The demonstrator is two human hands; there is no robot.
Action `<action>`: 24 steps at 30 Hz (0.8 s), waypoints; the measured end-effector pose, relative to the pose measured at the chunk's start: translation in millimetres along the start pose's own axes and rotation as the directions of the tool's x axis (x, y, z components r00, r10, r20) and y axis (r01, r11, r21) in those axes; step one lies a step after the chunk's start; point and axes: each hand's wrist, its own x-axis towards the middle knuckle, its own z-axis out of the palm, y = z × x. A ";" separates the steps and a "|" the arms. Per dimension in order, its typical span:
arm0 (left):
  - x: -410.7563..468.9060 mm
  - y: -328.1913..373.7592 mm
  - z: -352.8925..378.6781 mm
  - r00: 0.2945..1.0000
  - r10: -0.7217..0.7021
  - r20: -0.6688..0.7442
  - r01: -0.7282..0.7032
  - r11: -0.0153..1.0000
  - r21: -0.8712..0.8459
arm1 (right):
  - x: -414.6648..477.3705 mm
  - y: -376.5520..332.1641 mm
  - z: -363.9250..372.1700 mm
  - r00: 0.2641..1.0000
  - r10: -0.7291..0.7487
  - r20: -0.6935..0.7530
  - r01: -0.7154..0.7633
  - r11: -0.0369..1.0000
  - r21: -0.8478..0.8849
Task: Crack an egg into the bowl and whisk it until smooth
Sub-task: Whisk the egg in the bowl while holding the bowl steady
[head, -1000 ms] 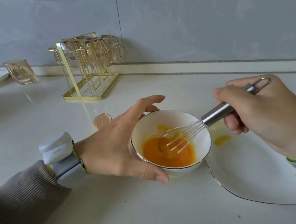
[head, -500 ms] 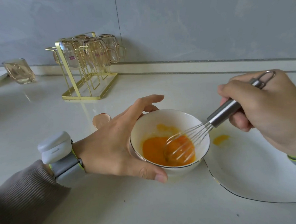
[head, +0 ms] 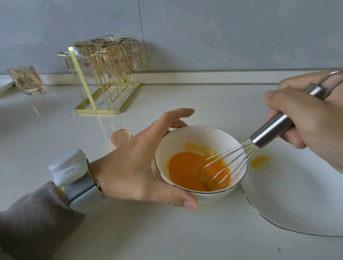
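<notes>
my left hand cups the round white bowl, thumb curved along its near wall, fingers spread wide round the far rim. my right hand is curled tight about the brushed steel handle of the whisk. its wire loops dip into the egg, a glossy orange pool low in the bowl. the bowl sits on the pale shiny counter, just beside a flat white plate with a thin dark rim and a yellow smear. a brown half shell lies behind my left hand. a gold wire rack of glasses stands further back.
</notes>
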 end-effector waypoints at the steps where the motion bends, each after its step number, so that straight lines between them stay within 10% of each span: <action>1: -0.1 -0.1 0.0 1.000 -0.003 0.001 0.003 1.000 0.006 | 0.9 1.6 -1.1 1.000 -0.008 -0.010 0.008 1.000 0.000; 24: 1.9 -2.5 0.3 1.000 -0.002 -0.006 0.002 1.000 -0.005 | 2.7 4.8 1.4 0.999 0.011 0.048 -0.011 1.000 -0.002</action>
